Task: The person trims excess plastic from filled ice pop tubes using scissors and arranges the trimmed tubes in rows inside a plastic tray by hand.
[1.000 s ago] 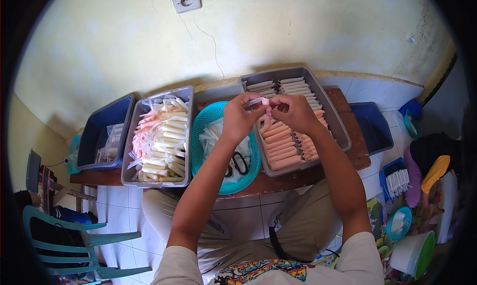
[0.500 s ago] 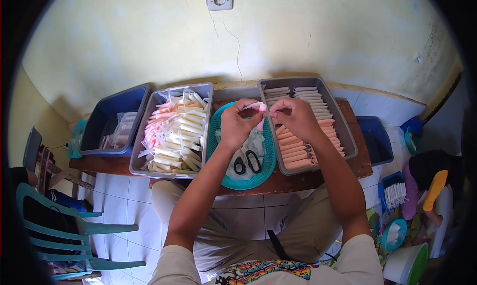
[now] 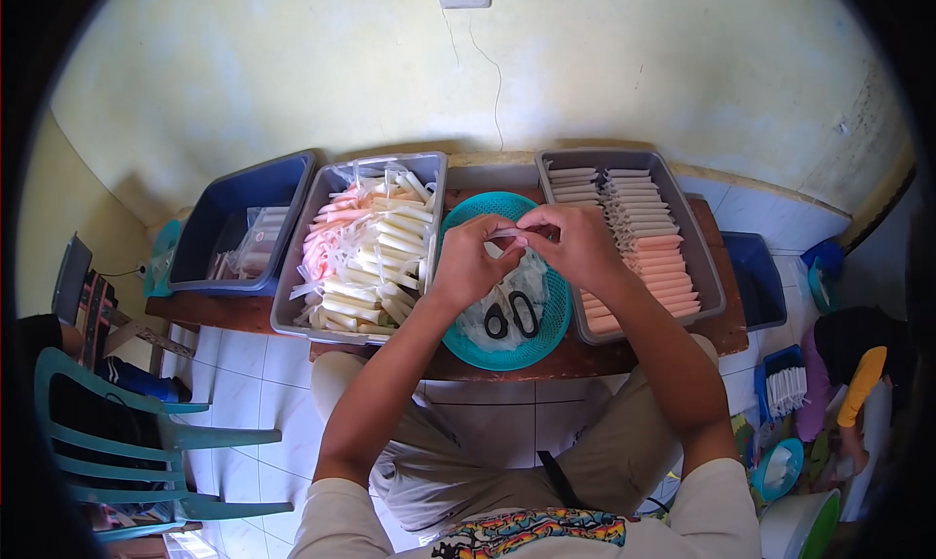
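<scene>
My left hand and my right hand meet over the turquoise basket. Both sets of fingers are pinched on the end of a pink-filled plastic tube, most of which the hands hide. Scissors with black handles lie in the basket on crumpled clear plastic. Left of it, a grey tub is heaped with loose pink and cream filled plastic tubes. To the right, another grey tub holds neat rows of peach and pale tubes.
The tubs stand on a low wooden bench against the wall. A blue tub sits at its left end, and another beyond the right end. A green plastic chair is at left. Another person works at lower right.
My hands have come closer together, with the right fingers now meeting the left at the tube's end. The pink part is less visible. The whole view has shifted slightly.
</scene>
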The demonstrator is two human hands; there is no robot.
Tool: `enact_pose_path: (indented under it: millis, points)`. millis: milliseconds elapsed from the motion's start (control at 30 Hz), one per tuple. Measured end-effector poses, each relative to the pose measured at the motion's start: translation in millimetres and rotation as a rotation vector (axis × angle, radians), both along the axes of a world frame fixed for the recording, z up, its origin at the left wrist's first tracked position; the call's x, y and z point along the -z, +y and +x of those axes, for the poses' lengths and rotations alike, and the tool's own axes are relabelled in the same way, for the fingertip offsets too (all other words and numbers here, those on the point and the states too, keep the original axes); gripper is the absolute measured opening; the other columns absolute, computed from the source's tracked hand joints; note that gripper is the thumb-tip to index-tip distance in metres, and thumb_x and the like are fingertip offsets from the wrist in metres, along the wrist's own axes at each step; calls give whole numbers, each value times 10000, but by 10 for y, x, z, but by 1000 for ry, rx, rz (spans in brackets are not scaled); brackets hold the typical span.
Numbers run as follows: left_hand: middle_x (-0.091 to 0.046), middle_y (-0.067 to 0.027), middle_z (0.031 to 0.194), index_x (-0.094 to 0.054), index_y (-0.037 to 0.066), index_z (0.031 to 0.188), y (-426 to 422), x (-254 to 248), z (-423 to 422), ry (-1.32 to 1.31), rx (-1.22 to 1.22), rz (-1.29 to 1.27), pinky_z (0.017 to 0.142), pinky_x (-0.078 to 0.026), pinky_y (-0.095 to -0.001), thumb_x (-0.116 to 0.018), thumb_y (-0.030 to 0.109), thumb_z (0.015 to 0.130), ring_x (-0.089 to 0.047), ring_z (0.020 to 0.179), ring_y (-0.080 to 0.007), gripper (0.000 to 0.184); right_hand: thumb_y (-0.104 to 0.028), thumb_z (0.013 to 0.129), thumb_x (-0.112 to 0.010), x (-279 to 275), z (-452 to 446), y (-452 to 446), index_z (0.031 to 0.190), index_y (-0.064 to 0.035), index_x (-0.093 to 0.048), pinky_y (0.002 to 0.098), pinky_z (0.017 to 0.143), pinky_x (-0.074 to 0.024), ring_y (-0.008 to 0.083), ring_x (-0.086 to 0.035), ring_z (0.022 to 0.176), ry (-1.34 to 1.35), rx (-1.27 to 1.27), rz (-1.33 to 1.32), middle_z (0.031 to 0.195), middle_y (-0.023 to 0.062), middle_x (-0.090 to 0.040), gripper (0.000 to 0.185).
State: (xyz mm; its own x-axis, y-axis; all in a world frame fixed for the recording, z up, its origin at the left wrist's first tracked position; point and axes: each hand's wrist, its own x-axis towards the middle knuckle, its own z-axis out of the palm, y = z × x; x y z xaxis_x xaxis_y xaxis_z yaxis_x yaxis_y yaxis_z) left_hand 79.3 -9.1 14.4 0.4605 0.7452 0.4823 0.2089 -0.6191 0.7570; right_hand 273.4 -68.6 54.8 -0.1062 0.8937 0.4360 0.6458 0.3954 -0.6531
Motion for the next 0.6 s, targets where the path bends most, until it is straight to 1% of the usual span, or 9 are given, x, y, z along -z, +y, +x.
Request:
enact_pose_path:
  millis: [100,167,200,267,400,467,500,567,600]
  points:
    - [-795,-162,969,-756,12,1060,25,115,-57,-32,17,-13,788,-615,-370,-865,98,868,-790,869,-263,238,-61,868,-819,100,-76,36,1074,6,-784,350,748,-623,249,-795,817,86,-38,-15,947,167,-799,219]
    - [-796,-159,966,-685,13,1157,15,161,-65,-41,-13,-19,772,-610,-375,-867,107,873,-788,862,-256,351,-63,875,-799,179,-93,79,1079,16,-781,349,755,-628,246,-797,836,155,-14,-48,954,167,-800,220]
    - [-796,-159,966,-685,13,1157,-6,151,-71,-41,-16,-26,772,-610,-375,-867,107,873,-788,862,-256,351,-63,875,-799,182,-94,81,1079,16,-781,349,755,-628,246,-797,836,154,-17,-54,954,167,-800,220]
    - [-809,-107,957,-609,13,1232,-57,124,-104,-5,-74,-128,829,-599,-325,-871,95,877,-781,913,-164,450,-82,885,-786,182,-108,78,1090,11,-784,341,759,-626,241,-796,848,118,-13,-78,970,169,-799,224]
    - [-810,-99,939,-556,20,1251,-93,154,-126,-40,-95,-170,810,-592,-318,-867,97,889,-775,887,-157,483,-103,890,-786,326,-48,132,1090,15,-784,321,761,-615,204,-788,840,140,18,-154,993,165,-797,232]
    - [-810,-99,937,-561,31,1254,-85,176,-143,-43,-68,-146,803,-588,-309,-870,107,898,-760,857,-144,478,-129,930,-781,440,-15,173,1075,19,-786,294,769,-597,146,-760,829,390,-67,-212,1004,121,-799,207]
    - [-810,-99,937,-561,31,1254,-81,195,-155,-41,-68,-150,803,-588,-309,-870,107,898,-760,857,-144,478,-129,930,-781,429,-16,167,1075,19,-786,294,769,-597,146,-760,829,391,-66,-216,1004,121,-799,207]
    - [-810,-90,928,-616,31,1238,-73,222,-174,-52,-69,-137,787,-581,-297,-868,107,907,-741,828,-130,422,-170,984,-768,361,-20,134,1067,19,-788,270,764,-577,99,-727,843,540,-74,-327,975,66,-794,207]
    - [-810,-90,928,-616,31,1238,-66,226,-175,-51,-70,-140,787,-581,-297,-868,107,907,-741,828,-130,422,-170,984,-768,347,-20,133,1067,19,-788,270,764,-577,99,-727,843,542,-74,-330,975,66,-794,207]
